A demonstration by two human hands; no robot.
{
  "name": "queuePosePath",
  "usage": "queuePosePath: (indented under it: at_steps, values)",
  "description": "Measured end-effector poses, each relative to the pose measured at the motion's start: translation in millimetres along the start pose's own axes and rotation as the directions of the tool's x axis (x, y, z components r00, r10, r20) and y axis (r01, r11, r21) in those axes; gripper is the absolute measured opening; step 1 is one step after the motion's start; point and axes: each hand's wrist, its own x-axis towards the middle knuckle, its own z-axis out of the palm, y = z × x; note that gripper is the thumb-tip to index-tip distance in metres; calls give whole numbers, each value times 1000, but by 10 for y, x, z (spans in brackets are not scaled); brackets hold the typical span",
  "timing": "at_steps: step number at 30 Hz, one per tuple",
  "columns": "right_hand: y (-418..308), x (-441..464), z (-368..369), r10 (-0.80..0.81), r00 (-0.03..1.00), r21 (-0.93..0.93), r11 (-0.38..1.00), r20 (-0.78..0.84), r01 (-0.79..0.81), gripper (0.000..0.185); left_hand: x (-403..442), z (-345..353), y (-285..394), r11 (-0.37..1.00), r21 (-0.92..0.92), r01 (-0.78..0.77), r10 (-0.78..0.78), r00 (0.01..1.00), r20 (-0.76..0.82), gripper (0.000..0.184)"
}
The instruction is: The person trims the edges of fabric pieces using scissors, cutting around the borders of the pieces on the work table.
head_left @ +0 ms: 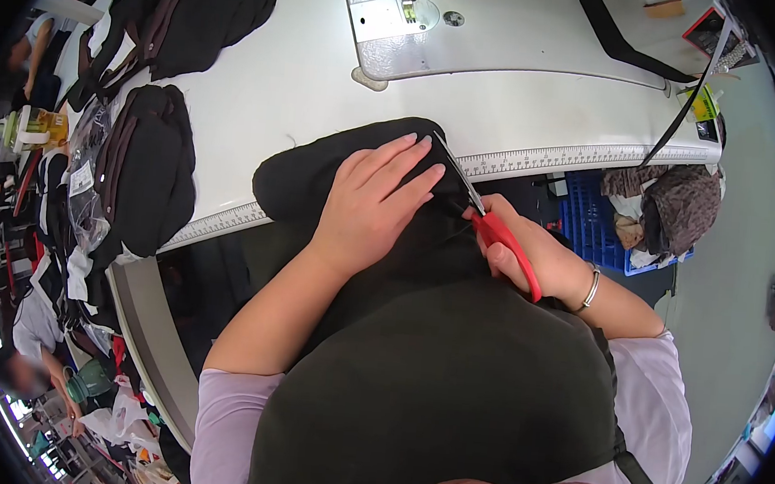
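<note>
A black fabric piece (307,170) lies over the front edge of the sewing table, its near part hanging toward my apron. My left hand (378,191) rests on it with the fingers stretched out flat, pressing it down. In my right hand (528,253) are red-handled scissors (508,240), gripped by the handles. Their metal blades point up and left along the fabric's right end, near my left fingertips. Whether the blades are parted is hard to make out. The sewing machine (414,21) stands beyond the fabric.
Stacks of black fabric pieces (152,169) lie on the left of the table. A measuring tape strip (540,156) runs along the table edge. To the right below stands a blue crate (585,221) holding cloth scraps (681,211). A co-worker (34,333) is at far left.
</note>
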Motion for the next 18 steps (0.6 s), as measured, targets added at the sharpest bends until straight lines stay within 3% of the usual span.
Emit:
queuePosePath:
  at_steps: [18]
  values:
    - [-176,-80,-89,163,986,77,983,30,-165,79,3,-9,-27,1000,-16,-21,21,1000,10,38]
